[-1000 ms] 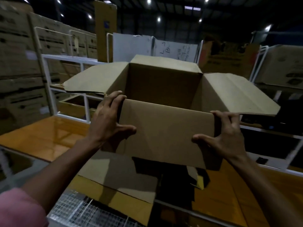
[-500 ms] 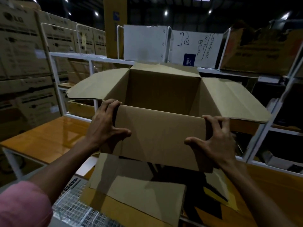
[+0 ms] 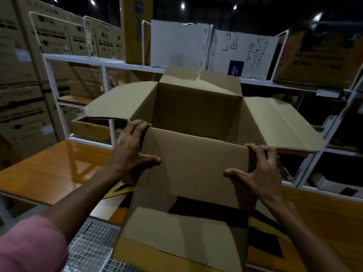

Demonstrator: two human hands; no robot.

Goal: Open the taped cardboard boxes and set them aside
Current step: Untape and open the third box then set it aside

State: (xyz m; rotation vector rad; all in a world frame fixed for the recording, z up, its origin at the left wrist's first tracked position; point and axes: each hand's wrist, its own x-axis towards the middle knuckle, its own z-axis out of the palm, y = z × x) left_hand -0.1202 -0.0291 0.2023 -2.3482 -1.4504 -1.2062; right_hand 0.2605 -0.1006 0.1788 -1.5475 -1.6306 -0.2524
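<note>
**Open box held up between table and shelving**

Held clear above the glossy orange table (image 3: 49, 169) by both hands: one plain brown cardboard box (image 3: 196, 163), top open, four flaps spread. Left hand (image 3: 129, 152) clamped on the near left corner, fingers curled over the top edge, thumb pressed flat on the front wall. Right hand (image 3: 259, 173) clamped likewise on the near right corner, fingers wrapped round the side, thumb on the front. Left flap jutting toward the white shelf frame (image 3: 110, 63), right flap reaching out near the slanted white upright at right; far flap standing up just before the shelf rail. Open room only to the near left, over the bare tabletop.

Matte, creased board on the box; ragged edge along the left flap. Below it, another piece of brown cardboard (image 3: 176, 236) lying near the front table edge, beside a wire mesh grid (image 3: 92, 246). Behind, two white cartons (image 3: 178, 44) on the shelf, one with handwriting, and stacked printed brown cartons (image 3: 21, 75) at left.

Box floor not visible, lost in shadow. Underside hidden. Pink sleeve (image 3: 29, 248) cut off at the lower left corner. Carton printing blurred, unreadable. Dark shapes under the box hard to make out.
</note>
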